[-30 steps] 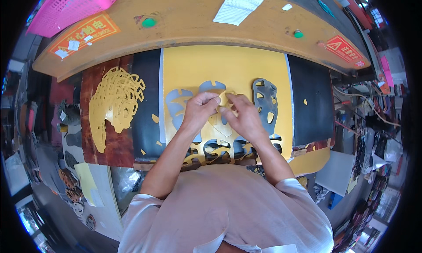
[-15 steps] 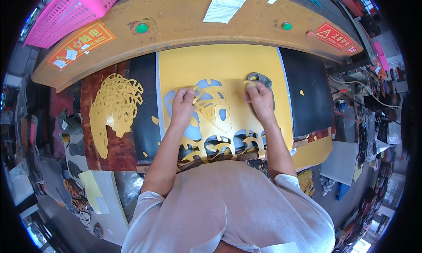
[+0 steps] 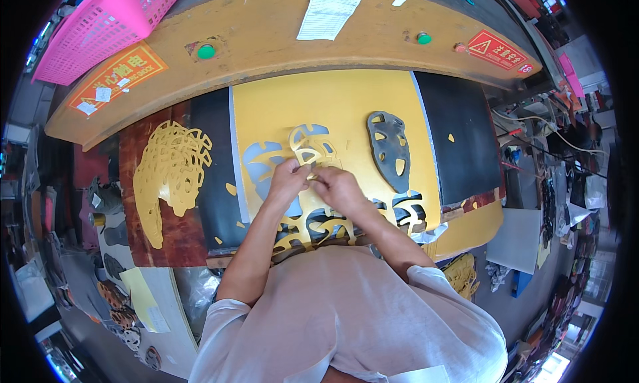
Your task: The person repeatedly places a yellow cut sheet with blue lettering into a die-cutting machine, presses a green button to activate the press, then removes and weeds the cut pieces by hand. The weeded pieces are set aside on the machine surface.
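Over the middle of a yellow sheet (image 3: 353,93), my left hand (image 3: 289,183) and my right hand (image 3: 339,188) meet with their fingertips close together. Both are closed, pinching the near end of a thin yellow cut-out piece (image 3: 305,154) with several openings. The fingers hide just how it is gripped. To the right of my hands lies a dark, sole-shaped cutting die (image 3: 381,143) with openings, flat on the sheet. Left of the piece, a cut hole in the sheet shows a bluish surface (image 3: 258,164). More cut holes run along the sheet's near edge.
A heap of yellow cut-out pieces (image 3: 174,163) lies on the reddish board at left. A beam with green buttons (image 3: 206,52) spans the far side, with a pink basket (image 3: 113,30) at its left. Small yellow scraps (image 3: 231,189) lie on the black mat.
My right hand has left the cutting die and moved left to meet my left hand. My left hand has come slightly nearer to me. The die now shows whole.
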The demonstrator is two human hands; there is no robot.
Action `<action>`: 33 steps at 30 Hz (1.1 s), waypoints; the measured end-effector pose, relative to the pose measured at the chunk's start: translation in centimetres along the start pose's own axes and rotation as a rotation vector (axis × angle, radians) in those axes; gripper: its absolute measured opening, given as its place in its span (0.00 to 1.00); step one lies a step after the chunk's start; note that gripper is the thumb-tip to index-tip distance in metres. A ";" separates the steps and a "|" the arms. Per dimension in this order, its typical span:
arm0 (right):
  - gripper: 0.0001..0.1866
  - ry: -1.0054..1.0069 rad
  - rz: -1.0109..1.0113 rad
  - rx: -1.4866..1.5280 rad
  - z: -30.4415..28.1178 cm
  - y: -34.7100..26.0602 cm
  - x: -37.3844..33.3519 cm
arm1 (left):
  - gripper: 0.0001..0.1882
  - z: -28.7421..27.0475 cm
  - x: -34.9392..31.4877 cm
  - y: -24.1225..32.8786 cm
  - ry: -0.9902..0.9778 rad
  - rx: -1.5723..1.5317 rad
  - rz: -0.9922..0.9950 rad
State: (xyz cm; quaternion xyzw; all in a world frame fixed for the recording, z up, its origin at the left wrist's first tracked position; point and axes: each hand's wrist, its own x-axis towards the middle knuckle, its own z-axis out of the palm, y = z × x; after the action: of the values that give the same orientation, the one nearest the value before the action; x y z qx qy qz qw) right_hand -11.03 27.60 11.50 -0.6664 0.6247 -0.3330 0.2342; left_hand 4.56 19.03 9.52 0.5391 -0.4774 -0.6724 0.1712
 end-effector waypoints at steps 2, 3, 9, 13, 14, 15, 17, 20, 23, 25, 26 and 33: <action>0.12 -0.092 0.080 -0.134 1.0 -0.5 0.1 | 0.13 -0.1 -0.1 0.1 0.004 -0.052 -0.048; 0.11 -0.101 0.122 -0.171 1.3 -0.6 0.2 | 0.13 -0.1 -0.1 0.2 -0.001 -0.097 -0.071; 0.09 -0.222 0.141 -0.113 0.7 -0.5 -0.9 | 0.15 -0.2 0.2 -0.2 0.084 -0.138 -0.131; 0.09 -0.598 0.106 0.037 -2.2 -0.6 -4.6 | 0.16 0.4 -0.4 -0.6 0.154 -0.212 -0.051; 0.09 -0.708 0.105 0.067 -3.2 -0.4 -5.3 | 0.16 0.6 -0.6 -0.6 0.153 -0.189 -0.045; 0.10 -0.616 0.204 0.139 -4.1 0.3 -5.4 | 0.16 0.6 -0.8 -0.7 0.153 -0.166 -0.038; 0.14 -0.416 0.463 0.218 -5.4 1.4 -5.2 | 0.16 0.6 -1.0 -0.6 0.138 -0.194 -0.044; 0.27 -0.204 0.460 0.024 -5.4 2.5 -4.4 | 0.16 0.3 -0.7 -0.3 0.117 -0.299 -0.095; 0.36 -0.072 0.291 0.022 -3.3 2.1 -4.2 | 0.15 0.4 -0.2 -0.6 0.143 -0.302 -0.110; 0.38 -0.049 0.419 0.213 -1.9 1.5 -4.0 | 0.16 1.0 -0.1 -1.6 0.195 -0.271 -0.055; 0.39 -0.015 0.441 0.326 -1.6 1.3 -3.7 | 0.17 1.4 -0.1 -2.3 0.216 -0.246 0.031; 0.40 0.271 0.739 1.695 -8.2 2.2 4.1 | 0.19 3.3 -0.5 -7.3 0.310 -0.188 0.411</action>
State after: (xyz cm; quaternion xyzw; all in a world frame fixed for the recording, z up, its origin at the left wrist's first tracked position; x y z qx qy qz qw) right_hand -18.57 24.12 15.93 0.0126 0.3675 -0.6567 0.6584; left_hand 3.87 24.53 3.62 0.5088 -0.4803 -0.5746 0.4245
